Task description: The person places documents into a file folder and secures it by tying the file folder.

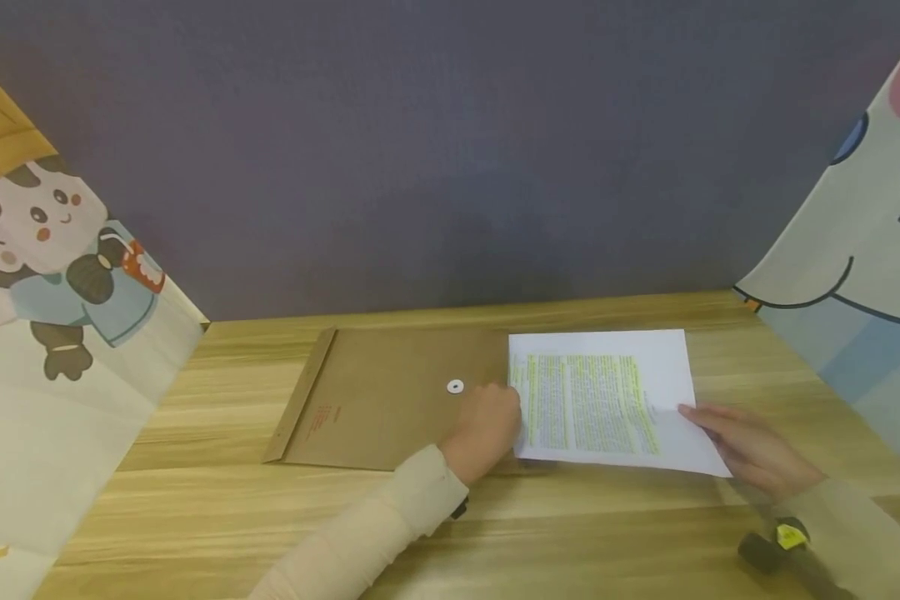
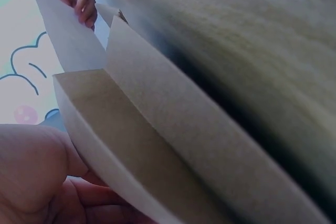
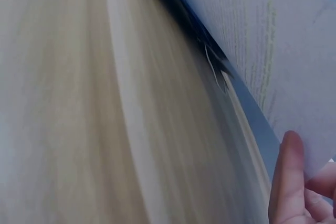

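Note:
A brown kraft paper document envelope (image 1: 390,400) lies on the table with its flap side to the left and a white round button (image 1: 455,387) on its face. My left hand (image 1: 486,423) grips the envelope's right edge with curled fingers. In the left wrist view, the envelope's mouth (image 2: 126,108) gapes between two walls, with the left hand (image 2: 37,177) at the outer one. My right hand (image 1: 753,446) pinches the right edge of a white printed paper (image 1: 671,375) with yellow-highlighted lines. The paper's left edge meets the envelope's mouth, beside the left hand.
The wood-grain table (image 1: 195,517) runs back to a dark grey panel (image 1: 450,167). Cartoon-printed side panels (image 1: 832,250) stand left and right. A thin string (image 3: 214,69) hangs near the envelope in the right wrist view.

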The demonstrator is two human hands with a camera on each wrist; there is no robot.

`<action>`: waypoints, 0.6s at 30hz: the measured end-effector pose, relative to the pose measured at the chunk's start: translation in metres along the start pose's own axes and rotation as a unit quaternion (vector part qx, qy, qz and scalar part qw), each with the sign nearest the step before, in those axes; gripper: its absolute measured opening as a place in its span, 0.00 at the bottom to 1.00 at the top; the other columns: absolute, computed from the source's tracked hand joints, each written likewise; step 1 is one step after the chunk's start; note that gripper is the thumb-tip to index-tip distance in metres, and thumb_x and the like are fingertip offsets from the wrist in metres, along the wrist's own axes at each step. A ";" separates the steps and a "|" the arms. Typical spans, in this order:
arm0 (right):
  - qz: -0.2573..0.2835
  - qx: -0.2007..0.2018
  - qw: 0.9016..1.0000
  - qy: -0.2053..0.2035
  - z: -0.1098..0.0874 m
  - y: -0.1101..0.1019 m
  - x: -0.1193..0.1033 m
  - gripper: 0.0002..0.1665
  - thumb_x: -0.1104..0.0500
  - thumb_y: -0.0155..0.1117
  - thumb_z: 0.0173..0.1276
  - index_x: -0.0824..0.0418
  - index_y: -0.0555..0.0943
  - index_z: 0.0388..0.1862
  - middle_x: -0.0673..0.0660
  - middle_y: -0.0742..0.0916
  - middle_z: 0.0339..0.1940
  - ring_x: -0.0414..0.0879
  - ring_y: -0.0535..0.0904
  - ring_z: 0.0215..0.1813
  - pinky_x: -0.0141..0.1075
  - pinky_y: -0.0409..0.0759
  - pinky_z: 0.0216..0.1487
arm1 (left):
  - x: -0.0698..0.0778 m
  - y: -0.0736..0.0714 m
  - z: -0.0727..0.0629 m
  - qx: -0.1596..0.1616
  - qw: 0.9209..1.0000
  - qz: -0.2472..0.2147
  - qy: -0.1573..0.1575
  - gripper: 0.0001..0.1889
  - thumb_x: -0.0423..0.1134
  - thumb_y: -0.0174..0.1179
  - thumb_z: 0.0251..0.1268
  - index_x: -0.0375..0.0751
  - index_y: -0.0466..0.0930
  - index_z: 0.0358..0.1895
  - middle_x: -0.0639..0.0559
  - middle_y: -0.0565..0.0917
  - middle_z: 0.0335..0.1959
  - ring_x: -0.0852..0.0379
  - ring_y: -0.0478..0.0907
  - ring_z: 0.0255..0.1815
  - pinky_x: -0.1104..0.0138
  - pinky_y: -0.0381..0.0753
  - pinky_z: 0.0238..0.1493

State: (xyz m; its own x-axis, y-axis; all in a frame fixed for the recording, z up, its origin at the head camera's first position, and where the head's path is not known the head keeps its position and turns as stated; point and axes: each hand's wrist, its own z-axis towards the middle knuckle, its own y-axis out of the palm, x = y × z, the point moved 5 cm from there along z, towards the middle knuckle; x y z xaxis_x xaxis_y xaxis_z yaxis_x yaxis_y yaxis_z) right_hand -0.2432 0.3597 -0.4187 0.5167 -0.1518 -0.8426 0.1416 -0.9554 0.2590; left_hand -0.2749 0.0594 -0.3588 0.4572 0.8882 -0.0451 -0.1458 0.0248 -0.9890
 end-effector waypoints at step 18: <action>-0.018 0.031 0.999 -0.028 0.015 0.030 -0.008 0.06 0.56 0.54 0.71 0.52 0.78 0.41 0.49 0.86 0.39 0.42 0.83 0.43 0.35 0.81 0.43 | -0.001 -0.002 0.001 -0.004 1.000 -0.007 -0.008 0.08 0.34 0.60 0.56 0.42 0.82 0.21 0.52 0.79 0.17 0.60 0.74 0.17 0.70 0.72 0.14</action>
State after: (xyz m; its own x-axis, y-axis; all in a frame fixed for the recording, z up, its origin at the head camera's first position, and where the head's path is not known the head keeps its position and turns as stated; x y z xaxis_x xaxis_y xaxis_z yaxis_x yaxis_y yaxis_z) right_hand -0.2552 0.3283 -0.4113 0.4636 -0.1286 -0.8767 0.1070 -0.9740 0.1995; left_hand -0.2760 0.0592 -0.3569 0.4442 0.8955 -0.0288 -0.1315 0.0334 -0.9908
